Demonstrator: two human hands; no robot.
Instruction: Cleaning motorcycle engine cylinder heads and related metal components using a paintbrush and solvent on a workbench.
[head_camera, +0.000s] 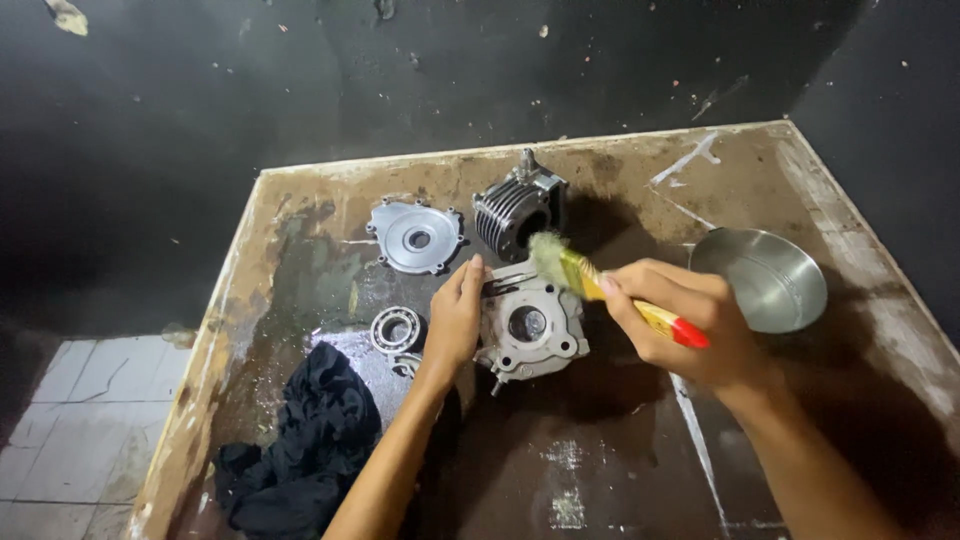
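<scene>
Fingers (640, 300) of our right hand (680, 325) are gripping a paintbrush (600, 285), scrubbing the engine casing (530, 325); our open left hand (455, 320) is steadying it. Next: working bristles into recesses.

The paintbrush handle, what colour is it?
The paintbrush handle is yellow with a red end, seen in the head view, held in the right hand.

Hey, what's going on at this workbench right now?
A person is brushing a metal engine part on a stained wooden tray. The left hand steadies the part at its edge, while the right hand holds a paintbrush, its bristles at the part's top edge. Nearby lie a finned cylinder, a round cover plate, a bearing, a black rag and a steel bowl.
</scene>
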